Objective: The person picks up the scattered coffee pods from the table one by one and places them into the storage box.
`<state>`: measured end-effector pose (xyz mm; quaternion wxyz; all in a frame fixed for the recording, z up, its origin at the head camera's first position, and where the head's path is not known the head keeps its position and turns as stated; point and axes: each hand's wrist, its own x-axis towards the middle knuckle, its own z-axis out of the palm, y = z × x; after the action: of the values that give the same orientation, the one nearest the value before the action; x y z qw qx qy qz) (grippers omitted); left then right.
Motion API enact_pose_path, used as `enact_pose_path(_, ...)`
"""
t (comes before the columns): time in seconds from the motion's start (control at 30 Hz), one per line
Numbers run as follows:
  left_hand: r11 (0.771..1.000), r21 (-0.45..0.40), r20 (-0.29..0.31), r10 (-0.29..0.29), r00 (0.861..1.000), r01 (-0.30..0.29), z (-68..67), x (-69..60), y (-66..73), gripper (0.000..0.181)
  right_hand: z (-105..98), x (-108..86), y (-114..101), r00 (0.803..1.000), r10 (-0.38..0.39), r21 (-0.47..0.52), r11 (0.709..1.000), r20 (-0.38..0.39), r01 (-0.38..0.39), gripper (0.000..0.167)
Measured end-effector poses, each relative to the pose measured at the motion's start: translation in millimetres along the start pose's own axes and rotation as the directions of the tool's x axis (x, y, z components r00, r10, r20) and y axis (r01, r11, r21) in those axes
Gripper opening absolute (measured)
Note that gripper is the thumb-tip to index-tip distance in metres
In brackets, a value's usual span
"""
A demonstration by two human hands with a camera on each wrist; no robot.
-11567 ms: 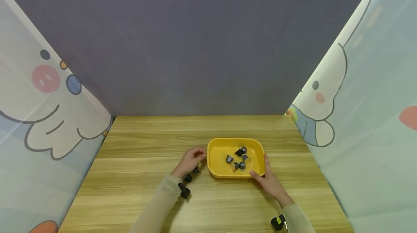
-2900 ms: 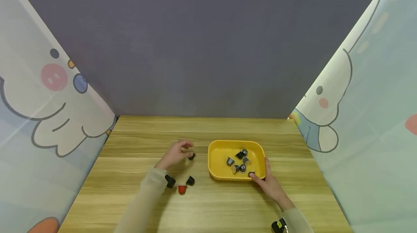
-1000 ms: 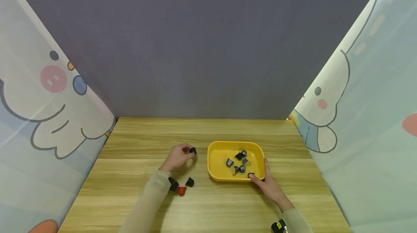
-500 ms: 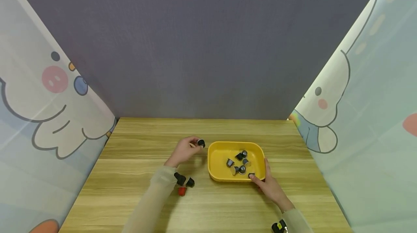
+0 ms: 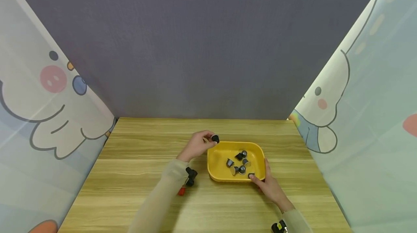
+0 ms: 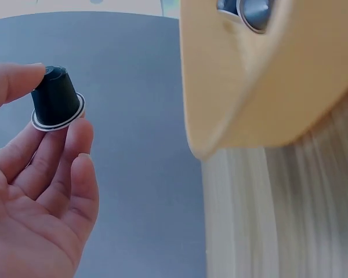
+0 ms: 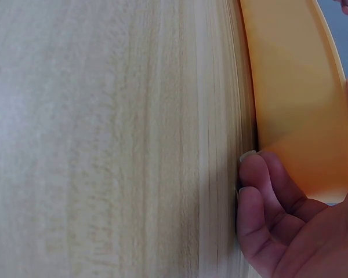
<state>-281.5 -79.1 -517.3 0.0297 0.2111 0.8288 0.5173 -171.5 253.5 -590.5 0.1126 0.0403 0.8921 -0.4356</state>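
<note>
My left hand (image 5: 197, 146) pinches a black coffee capsule (image 5: 215, 138) between thumb and fingers, over the back left corner of the yellow basin (image 5: 217, 158). In the left wrist view the capsule (image 6: 57, 98) has its silver-edged rim downward, thumb on its narrow end, and it is apart from the basin. My right hand (image 5: 273, 189) grips the basin's front right corner, thumb over the rim and the other fingers outside, low by the table in the right wrist view. Several dark capsules (image 5: 229, 162) lie scattered in the basin, one partly behind the right thumb.
On the wooden table (image 5: 228, 204), left of the basin, a red capsule (image 5: 181, 191) and a black capsule (image 5: 190, 182) lie close to the left sleeve, partly hidden. A grey wall (image 5: 208, 62) rises at the back, with cartoon-printed cloths at both sides.
A further dark capsule now lies in the basin near the right thumb. My left hand has lifted a black capsule off the table and carried it right to the basin. The right hand stays put.
</note>
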Motion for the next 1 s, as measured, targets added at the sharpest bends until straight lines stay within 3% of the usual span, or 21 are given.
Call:
enact_pose_path(0.27,1.000,-0.003,0.047,0.021,0.999,-0.021,14.6,17.2,16.5,0.023,-0.6,0.4,-0.2,1.000,0.020,-0.003,1.000,0.008,-0.020,0.106)
enact_pose_path(0.43,0.997,0.073,0.078,0.020,0.997,-0.026,25.6,27.6,22.2,0.027,-0.1,0.2,-0.1,1.000,0.016,-0.007,1.000,0.002,-0.016,0.107)
enact_pose_path(0.57,0.990,0.134,0.105,0.030,0.994,-0.044,35.6,35.5,23.8,0.030,0.7,-0.4,0.1,1.000,0.011,-0.004,1.000,-0.002,-0.011,0.106)
enact_pose_path(0.73,0.985,0.153,0.124,0.056,0.991,-0.075,49.1,44.9,20.0,0.030,1.5,-0.2,-0.4,1.000,0.011,0.007,1.000,-0.002,-0.011,0.106)
enact_pose_path(1.0,0.944,0.271,0.181,0.145,0.973,-0.191,69.0,56.1,14.9,0.030,2.0,-0.1,-1.5,1.000,0.004,0.004,1.000,-0.006,-0.004,0.107)
